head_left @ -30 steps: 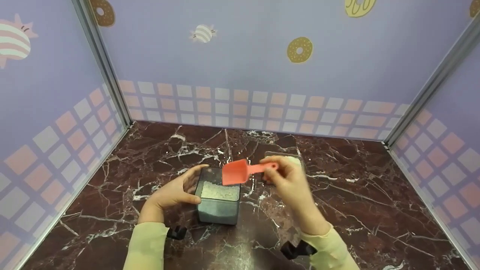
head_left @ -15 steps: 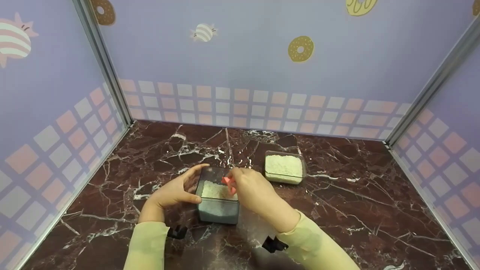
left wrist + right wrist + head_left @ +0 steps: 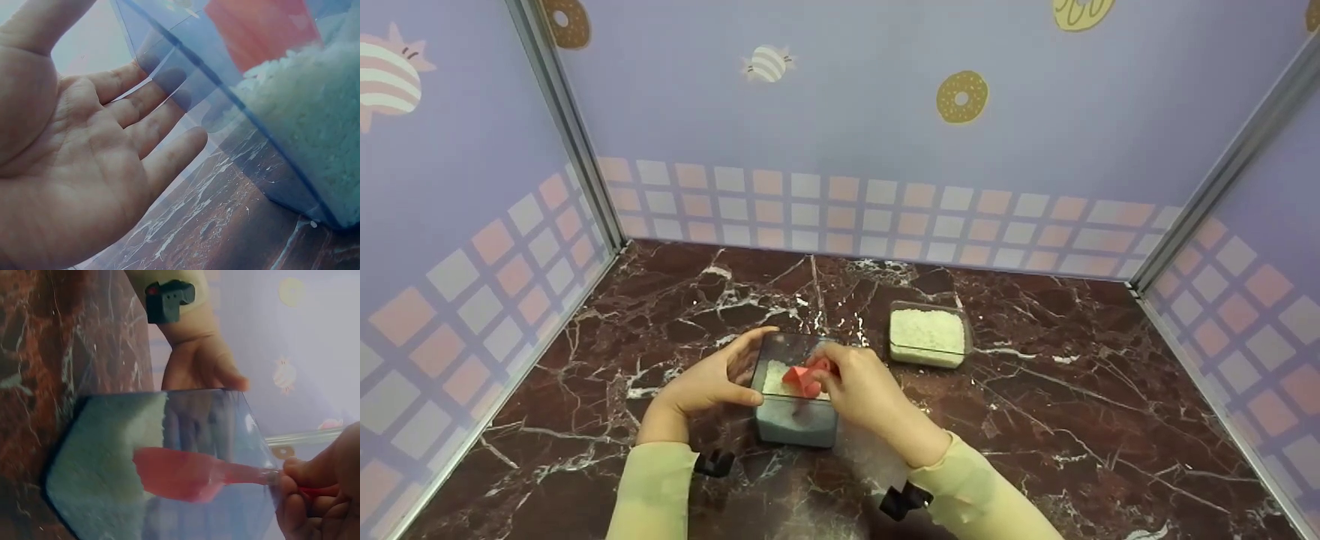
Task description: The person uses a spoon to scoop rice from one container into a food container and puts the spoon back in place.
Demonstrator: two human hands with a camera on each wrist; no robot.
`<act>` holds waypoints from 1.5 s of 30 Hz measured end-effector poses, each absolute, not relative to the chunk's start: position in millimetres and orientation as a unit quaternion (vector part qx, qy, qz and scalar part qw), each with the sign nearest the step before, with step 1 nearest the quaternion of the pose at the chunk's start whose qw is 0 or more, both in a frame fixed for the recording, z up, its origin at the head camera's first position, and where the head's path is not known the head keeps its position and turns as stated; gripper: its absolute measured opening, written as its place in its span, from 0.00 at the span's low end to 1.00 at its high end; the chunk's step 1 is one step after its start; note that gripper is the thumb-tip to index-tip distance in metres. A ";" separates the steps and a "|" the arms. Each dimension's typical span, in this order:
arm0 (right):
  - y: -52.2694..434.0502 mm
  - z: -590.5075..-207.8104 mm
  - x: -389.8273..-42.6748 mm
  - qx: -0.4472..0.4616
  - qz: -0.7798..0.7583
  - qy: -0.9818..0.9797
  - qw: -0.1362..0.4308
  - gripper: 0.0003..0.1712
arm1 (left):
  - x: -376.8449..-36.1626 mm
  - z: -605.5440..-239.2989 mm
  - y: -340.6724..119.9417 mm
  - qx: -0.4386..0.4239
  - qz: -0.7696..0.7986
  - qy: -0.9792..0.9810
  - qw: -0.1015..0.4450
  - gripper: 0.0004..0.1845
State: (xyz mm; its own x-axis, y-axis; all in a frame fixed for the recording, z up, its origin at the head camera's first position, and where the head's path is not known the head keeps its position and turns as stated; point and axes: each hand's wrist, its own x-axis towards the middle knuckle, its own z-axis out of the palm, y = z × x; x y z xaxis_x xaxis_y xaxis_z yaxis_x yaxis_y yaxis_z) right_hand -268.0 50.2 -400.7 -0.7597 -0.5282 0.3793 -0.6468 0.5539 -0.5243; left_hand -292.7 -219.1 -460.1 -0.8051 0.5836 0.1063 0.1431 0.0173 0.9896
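A clear bluish plastic box [image 3: 795, 424], partly filled with white rice [image 3: 315, 107], stands on the table. My left hand [image 3: 709, 382] spans its left side, the thumb at the near corner and the fingers towards the far one. Straight fingers [image 3: 160, 124] touch the wall in the left wrist view, the palm apart from it. My right hand [image 3: 862, 386] reaches over the right rim and pinches the handle of a red scoop [image 3: 802, 380]. The scoop's blade points down into the box, its tip at the rice surface in the right wrist view.
A smaller clear tub [image 3: 930, 358], filled with white rice, stands behind and to the right of the box. White grains are scattered on the dark marbled table [image 3: 1072, 390] nearby. Patterned panels [image 3: 870, 112] enclose the back and sides.
My right hand has brought the scoop leftward from in front of the small tub into the box, tilting its blade down; the tub now shows fully. My left hand has stayed in place.
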 end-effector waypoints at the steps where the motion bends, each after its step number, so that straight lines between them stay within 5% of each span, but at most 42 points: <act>1: 50.0 -401.8 -267.8 0.326 0.349 -0.875 0.083 0.06 | -292.8 -460.1 -219.2 0.262 0.650 0.693 0.169 0.56; 18: 64.2 -417.8 -274.3 0.160 0.642 -0.748 -0.055 0.11 | -291.8 -458.1 -219.5 0.250 0.642 0.704 0.175 0.59; 45: 99.9 -449.2 -308.2 0.066 0.796 -0.571 -0.187 0.20 | -292.5 -459.1 -220.5 0.261 0.631 0.711 0.167 0.57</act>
State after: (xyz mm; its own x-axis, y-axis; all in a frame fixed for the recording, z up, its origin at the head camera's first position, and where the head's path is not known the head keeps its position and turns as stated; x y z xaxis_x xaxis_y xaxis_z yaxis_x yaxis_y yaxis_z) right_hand -308.2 99.9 -449.2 -0.9211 -0.3739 -0.1082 0.2223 -0.2772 -0.9347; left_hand -292.5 -220.5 -459.1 -0.8078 0.5822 0.0916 0.1598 0.0667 0.9849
